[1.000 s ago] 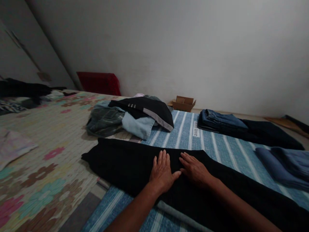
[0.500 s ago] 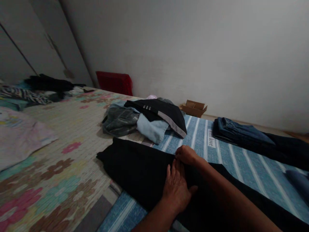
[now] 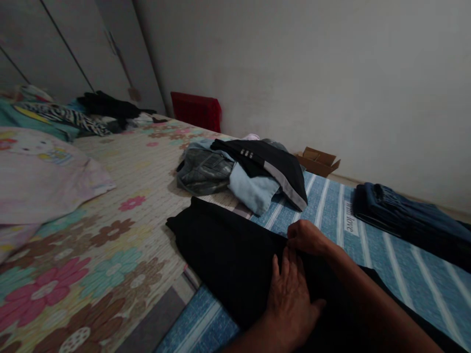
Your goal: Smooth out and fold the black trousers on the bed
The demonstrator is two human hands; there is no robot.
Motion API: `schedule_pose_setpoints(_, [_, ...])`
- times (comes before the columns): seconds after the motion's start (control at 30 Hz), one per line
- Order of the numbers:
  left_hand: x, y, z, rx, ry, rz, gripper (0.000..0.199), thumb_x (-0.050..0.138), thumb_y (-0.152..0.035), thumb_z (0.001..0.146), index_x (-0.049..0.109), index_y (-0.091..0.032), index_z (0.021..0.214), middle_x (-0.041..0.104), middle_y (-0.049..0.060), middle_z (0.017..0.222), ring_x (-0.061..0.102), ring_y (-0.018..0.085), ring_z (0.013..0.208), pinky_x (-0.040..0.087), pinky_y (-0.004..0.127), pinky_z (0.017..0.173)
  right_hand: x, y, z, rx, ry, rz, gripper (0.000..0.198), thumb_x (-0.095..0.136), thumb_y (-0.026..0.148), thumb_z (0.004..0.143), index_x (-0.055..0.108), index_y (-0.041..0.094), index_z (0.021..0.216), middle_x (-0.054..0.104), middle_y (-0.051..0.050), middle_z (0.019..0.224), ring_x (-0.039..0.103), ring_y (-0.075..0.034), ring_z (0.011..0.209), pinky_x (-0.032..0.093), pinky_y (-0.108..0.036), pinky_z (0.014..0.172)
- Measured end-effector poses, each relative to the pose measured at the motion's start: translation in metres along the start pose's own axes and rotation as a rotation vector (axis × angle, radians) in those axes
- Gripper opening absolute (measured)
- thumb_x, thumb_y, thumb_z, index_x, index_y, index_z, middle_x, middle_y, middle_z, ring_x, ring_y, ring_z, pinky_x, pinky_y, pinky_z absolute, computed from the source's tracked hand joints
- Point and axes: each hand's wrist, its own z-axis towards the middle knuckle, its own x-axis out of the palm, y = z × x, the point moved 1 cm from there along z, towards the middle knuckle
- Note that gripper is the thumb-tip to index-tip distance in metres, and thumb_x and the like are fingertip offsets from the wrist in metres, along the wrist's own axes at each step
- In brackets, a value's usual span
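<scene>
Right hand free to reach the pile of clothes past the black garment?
Probably yes: the right hand sits at the black garment's far edge, and only bare striped blanket lies between it and the clothes pile.

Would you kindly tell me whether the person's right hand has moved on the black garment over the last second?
Yes. The right hand left the flat cloth beside the left hand for the black garment's far edge.

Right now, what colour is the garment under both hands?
Plain black: the garment shows no pattern in the head view, lying flat on the blue striped mat.
</scene>
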Motion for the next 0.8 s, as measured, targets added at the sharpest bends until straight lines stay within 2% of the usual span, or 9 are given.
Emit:
schedule_pose_setpoints(0.2, [0.002, -0.001, 0.0, -0.003, 0.008, 0.012, 0.085, 0.038, -0.062, 0.084, 0.018, -0.004, 0.144, 0.013, 0.017, 0.151, 0.001, 0.03, 0.14, 0.009, 0.052, 0.113, 0.001, -0.005, 0.002, -0.071, 0.037, 0.082, 0.006, 0.058, 0.017, 0.064, 0.063, 0.016, 0.067, 0.059, 0.0, 0.063, 0.051, -0.012, 0.059, 0.033, -0.022, 0.052])
schedule_pose_setpoints(0.33, [0.003, -0.001, 0.0, 0.001, 0.008, 0.032, 0.084, 0.036, -0.062, 0.085, 0.021, -0.004, 0.143, 0.016, 0.018, 0.15, 0.003, 0.031, 0.14, 0.01, 0.053, 0.113, 0.001, -0.009, 0.005, -0.077, 0.093, 0.161, 0.01, 0.06, 0.023, 0.068, 0.064, 0.015, 0.071, 0.059, 0.001, 0.064, 0.051, -0.012, 0.06, 0.035, -0.022, 0.052])
schedule_pose_setpoints(0.5, [0.006, -0.001, -0.002, -0.004, 0.008, 0.026, 0.081, 0.036, -0.061, 0.085, 0.023, -0.005, 0.143, 0.013, 0.018, 0.151, 0.007, 0.031, 0.14, 0.011, 0.054, 0.113, 0.003, -0.011, 0.011, -0.065, 0.19, 0.233, 0.022, 0.059, 0.032, 0.072, 0.059, 0.016, 0.057, 0.05, 0.003, 0.051, 0.044, -0.01, 0.051, 0.03, -0.022, 0.046])
schedule_pose_setpoints(0.7, [0.008, 0.0, -0.003, 0.007, -0.036, 0.038, 0.08, 0.037, -0.062, 0.085, 0.027, -0.008, 0.143, 0.011, 0.018, 0.151, 0.01, 0.032, 0.14, 0.014, 0.054, 0.112, 0.002, -0.013, 0.017, -0.064, 0.231, 0.328, 0.017, 0.063, 0.031, 0.067, 0.059, 0.016, 0.06, 0.051, 0.004, 0.054, 0.044, -0.01, 0.053, 0.031, -0.021, 0.047])
schedule_pose_setpoints(0.8, [0.008, 0.0, -0.002, 0.011, -0.049, 0.049, 0.078, 0.037, -0.062, 0.085, 0.03, -0.008, 0.142, 0.014, 0.018, 0.151, 0.011, 0.032, 0.139, 0.015, 0.055, 0.111, 0.003, -0.013, 0.016, -0.064, 0.293, 0.393, 0.022, 0.062, 0.035, 0.067, 0.056, 0.016, 0.058, 0.049, 0.005, 0.052, 0.041, -0.009, 0.051, 0.03, -0.021, 0.045])
